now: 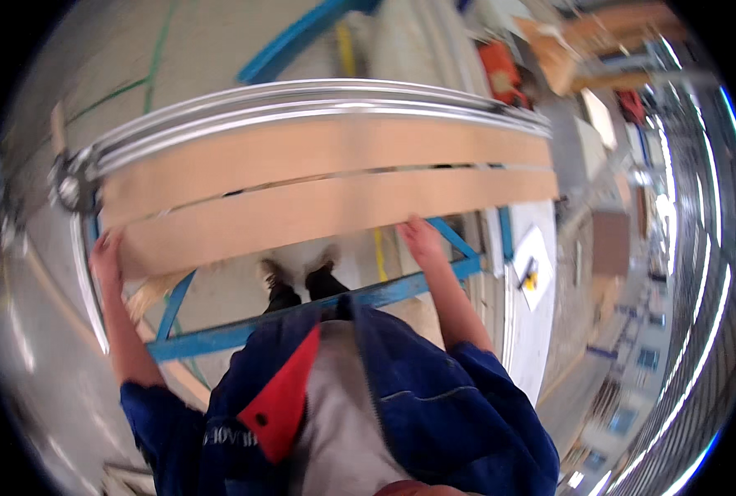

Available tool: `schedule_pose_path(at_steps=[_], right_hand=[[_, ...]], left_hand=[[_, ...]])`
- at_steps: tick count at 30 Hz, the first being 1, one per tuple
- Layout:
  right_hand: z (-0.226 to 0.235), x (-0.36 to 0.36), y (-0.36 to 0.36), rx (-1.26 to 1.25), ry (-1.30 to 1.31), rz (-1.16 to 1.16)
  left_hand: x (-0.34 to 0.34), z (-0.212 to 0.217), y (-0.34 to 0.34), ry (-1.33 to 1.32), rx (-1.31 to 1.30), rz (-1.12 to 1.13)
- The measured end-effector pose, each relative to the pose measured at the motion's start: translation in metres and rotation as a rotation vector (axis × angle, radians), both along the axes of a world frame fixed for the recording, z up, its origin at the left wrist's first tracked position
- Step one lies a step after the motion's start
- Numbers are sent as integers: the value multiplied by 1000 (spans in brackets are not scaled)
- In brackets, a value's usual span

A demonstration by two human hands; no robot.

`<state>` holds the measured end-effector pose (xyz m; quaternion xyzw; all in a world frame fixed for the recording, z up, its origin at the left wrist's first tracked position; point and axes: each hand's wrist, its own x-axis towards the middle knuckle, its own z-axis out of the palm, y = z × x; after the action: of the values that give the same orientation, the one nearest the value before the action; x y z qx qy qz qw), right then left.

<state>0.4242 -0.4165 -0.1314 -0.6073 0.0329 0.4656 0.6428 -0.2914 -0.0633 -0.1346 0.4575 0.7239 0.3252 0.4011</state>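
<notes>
A long tan board (302, 217), seemingly wood or fibreboard, spans in front of me, tilted slightly with its right end farther away. My left hand (106, 255) is closed on its left end. On its near edge, right of the middle, my right hand (420, 238) grips with the fingers partly hidden by the board. A second tan board (302, 155) lies just beyond, parallel, with a narrow dark gap between the two. Behind that runs a shiny metal rail (327, 106). The picture is somewhat blurred.
A blue metal frame (368, 296) crosses between my body and the boards. To the right stands a white table (542, 331) with a paper sheet and a small yellow-and-black object (530, 279). A red machine part (502, 74) and a blue beam (293, 37) are farther back.
</notes>
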Motion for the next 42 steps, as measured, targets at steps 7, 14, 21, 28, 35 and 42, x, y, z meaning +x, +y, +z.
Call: schedule_pose_path(at_steps=[7,14,21,28,35,42], right_hand=[[-8,-2,26,57,-687,348],[7,-13,22,-53,-608,364],[23,-13,30,51,117,-9],[17,-10,29,131,144,15],[1,-4,22,71,163,-48],[4,-5,25,89,168,-39]], left_hand=[[-7,3,14,-24,62,-95],[-7,0,13,180,64,-77],[-3,-4,14,154,55,41],[15,10,5,-6,86,113],[0,9,3,-198,9,154],[1,37,-2,-648,-240,127]])
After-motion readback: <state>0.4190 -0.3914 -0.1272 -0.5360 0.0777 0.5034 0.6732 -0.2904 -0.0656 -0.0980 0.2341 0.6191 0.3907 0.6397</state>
